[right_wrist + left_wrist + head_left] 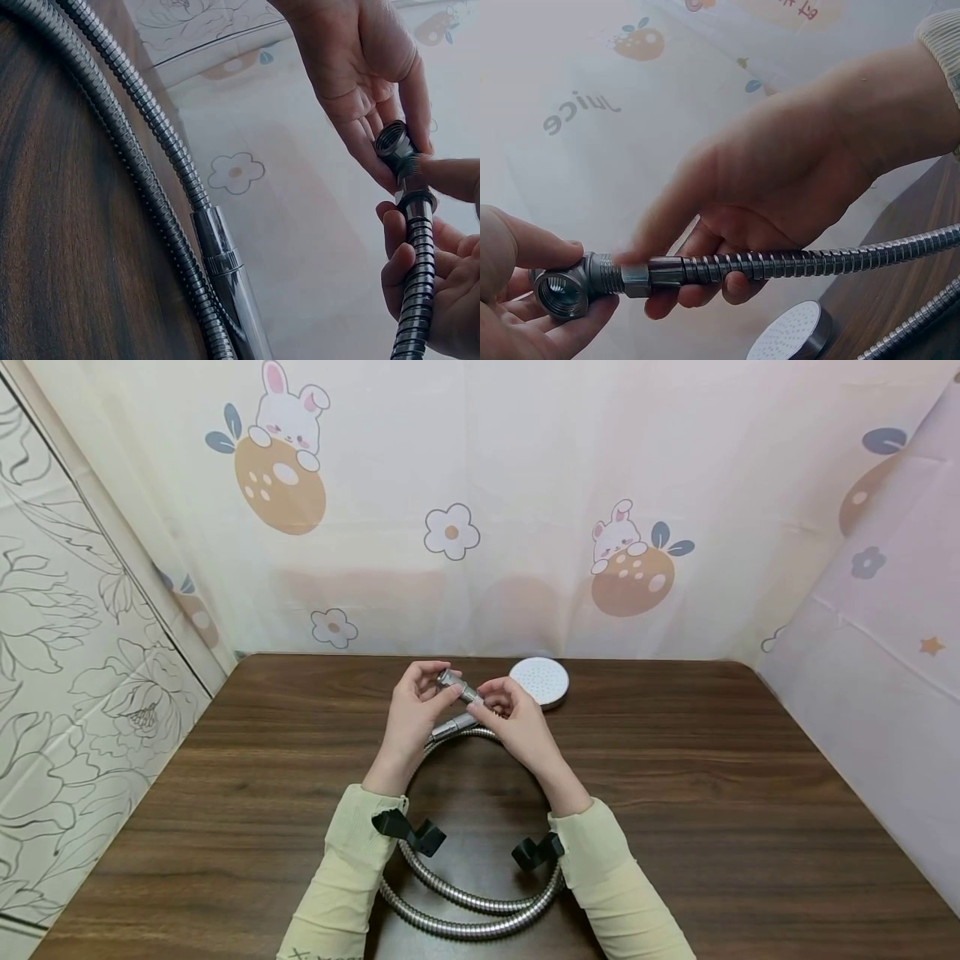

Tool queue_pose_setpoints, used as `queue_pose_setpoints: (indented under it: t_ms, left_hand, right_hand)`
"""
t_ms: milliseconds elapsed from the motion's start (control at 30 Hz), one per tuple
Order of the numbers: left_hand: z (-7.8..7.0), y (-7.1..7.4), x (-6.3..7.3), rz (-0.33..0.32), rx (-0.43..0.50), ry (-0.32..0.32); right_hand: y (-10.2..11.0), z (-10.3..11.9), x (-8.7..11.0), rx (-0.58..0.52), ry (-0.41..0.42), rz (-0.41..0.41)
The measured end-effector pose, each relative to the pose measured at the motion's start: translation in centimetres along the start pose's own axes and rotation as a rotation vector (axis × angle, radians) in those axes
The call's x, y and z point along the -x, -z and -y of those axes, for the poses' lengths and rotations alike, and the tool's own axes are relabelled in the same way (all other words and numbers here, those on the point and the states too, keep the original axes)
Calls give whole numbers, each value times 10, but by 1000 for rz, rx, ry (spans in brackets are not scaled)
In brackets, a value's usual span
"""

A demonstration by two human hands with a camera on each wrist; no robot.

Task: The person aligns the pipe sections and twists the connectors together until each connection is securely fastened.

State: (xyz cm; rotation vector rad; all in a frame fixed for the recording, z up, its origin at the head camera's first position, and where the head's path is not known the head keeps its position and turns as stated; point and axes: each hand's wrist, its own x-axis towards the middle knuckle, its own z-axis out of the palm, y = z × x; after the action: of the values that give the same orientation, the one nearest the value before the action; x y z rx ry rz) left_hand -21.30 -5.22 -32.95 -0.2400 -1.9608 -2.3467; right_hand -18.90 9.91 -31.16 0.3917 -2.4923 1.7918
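Observation:
My left hand (408, 714) pinches a metal tee fitting (594, 276) between thumb and fingers. The fitting has a round, internally threaded opening that faces the left wrist camera, and an outer thread at one end. My right hand (525, 727) grips the end of the ribbed metal shower hose (795, 264), its fingers curled under it. The hose nut (637, 280) sits against the fitting's outer thread, in line with it; how far it is screwed on I cannot tell. In the right wrist view the thumb touches near this joint.
The shower hose loops on the brown wooden table (675, 777) below both forearms. A shower head (538, 681) with a white face lies near the back edge, its chrome handle (238, 300) joined to the hose's other end. Behind hangs a patterned curtain (525, 460).

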Motion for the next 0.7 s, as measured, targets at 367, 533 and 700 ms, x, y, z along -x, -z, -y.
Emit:
queue_pose_setpoints:
  t_ms: [367,533,700]
  left_hand:
    - [-1,0,1,2,-4,-4]
    - [0,0,1,9,4,1]
    - [-1,0,1,5,-2,-2]
  right_hand:
    - [-2,-33,-11,38,27,-33]
    - [0,-27,-9,51,29,-33]
    - [0,-4,-1,20,21,-16]
